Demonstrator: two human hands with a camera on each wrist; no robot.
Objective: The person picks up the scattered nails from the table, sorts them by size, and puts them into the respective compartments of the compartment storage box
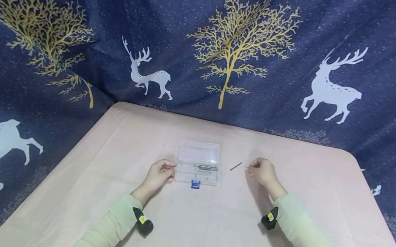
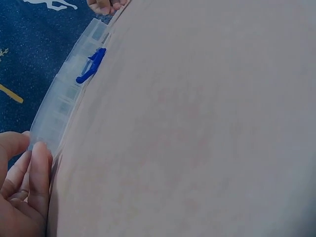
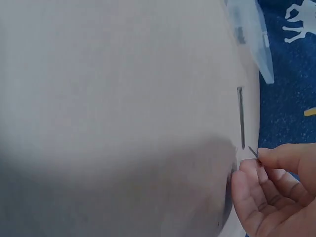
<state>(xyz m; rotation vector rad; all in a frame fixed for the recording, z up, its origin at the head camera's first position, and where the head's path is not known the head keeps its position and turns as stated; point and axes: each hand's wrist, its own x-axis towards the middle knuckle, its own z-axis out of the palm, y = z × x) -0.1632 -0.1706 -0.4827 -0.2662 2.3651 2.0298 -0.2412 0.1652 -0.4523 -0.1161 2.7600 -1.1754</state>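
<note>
A clear plastic compartment box [image 1: 184, 176] lies with its lid raised on the far side and a blue latch [image 1: 195, 184] at its front. Several long nails [image 1: 206, 167] lie inside, with smaller bits in the front compartment. At the box's left end, my left hand [image 1: 159, 173] holds the edge between thumb and fingers. My right hand [image 1: 262, 171], to the right of the box, pinches a thin nail [image 3: 253, 152] whose end sticks out past the fingertips; the rest is hidden. Between box and right hand, a long nail [image 1: 236, 166] lies on the cloth.
A pale pink cloth [image 1: 198, 232] covers the table. Behind its far edge hangs a dark blue curtain [image 1: 194, 35] printed with deer and trees. Each forearm wears a black wrist camera [image 1: 145, 226].
</note>
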